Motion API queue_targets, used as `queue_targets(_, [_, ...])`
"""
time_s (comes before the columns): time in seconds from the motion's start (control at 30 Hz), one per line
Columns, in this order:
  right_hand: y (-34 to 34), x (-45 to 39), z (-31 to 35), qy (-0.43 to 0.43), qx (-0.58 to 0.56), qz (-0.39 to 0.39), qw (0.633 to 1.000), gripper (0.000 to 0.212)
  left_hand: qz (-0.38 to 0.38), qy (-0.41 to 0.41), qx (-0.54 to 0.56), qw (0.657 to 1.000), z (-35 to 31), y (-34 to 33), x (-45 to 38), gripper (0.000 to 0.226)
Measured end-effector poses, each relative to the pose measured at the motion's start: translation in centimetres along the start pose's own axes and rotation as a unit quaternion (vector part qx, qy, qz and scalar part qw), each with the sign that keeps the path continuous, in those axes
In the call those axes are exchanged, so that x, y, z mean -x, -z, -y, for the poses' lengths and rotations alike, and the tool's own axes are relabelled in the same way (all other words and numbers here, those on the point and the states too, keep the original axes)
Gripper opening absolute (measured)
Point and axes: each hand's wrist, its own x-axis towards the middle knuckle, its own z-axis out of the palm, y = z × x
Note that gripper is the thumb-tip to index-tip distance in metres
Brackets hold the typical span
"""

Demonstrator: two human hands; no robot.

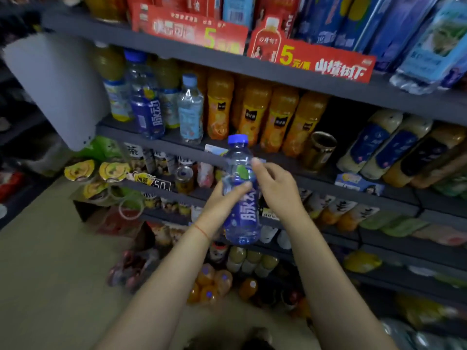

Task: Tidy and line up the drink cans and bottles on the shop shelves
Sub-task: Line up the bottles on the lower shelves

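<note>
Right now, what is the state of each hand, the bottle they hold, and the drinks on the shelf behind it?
left hand: grips the held bottle's body
right hand: holds its upper part, fingers curled
blue-label bottle: off the shelf, upright, cap on
matching blue bottle: standing on the shelf
clear water bottle: standing, cap on
orange juice bottles: standing in a row
gold can: standing beside the juice

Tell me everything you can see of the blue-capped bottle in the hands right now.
The blue-capped bottle is clear plastic with a blue screw cap on, a dark blue label with large white characters and a green leaf mark above it. It is held upright, slightly tilted, in the air in front of the shelves. The left hand grips its middle from the left; the right hand holds its upper part from the right.
</note>
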Motion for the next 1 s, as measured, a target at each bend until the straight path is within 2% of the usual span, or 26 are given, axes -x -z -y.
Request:
queue_targets(0.1, [-0.7,1.6,-0.9,-0.042,-0.024,0.018,0.999,0.04,-0.028,0.061,0.099,0.993,2.8,1.1,1.2,0.081])
queue_targets(0.23, [-0.1,5.1,-4.3,-0.08,-0.055,0.022,0.995,0.03,-0.016,0.114,0.152,0.982,5.9,-0.2,3.6,0.067])
queue_targets(0.4, [5.7,9.8,-8.9,-0.129,-0.138,0.007,0.982,0.022,0.005,0.127,0.16,0.979,9.0,-7.5,5.9,0.065])
queue_targets(0.57, [17.8,14.6,-14.7,-0.13,-0.161,-0.031,0.978,0.022,0.036,0.119,0.156,0.98,12.9,-19.8,7.9,0.056])
queue_targets(0.67, [26.3,17.8,-19.4,-0.134,-0.182,-0.07,0.972,0.024,0.051,0.132,0.113,0.983,16.0,-28.7,9.2,0.059])
queue_targets(0.87, [41.7,22.7,-27.2,-0.129,-0.222,-0.125,0.958,0.01,0.118,0.169,0.05,0.977,20.9,-47.2,13.2,0.061])
queue_targets(1.0, [48.9,23.9,-31.0,-0.155,-0.24,-0.14,0.948,0.041,0.17,0.181,0.052,0.967,23.3,-58.6,14.1,0.055])
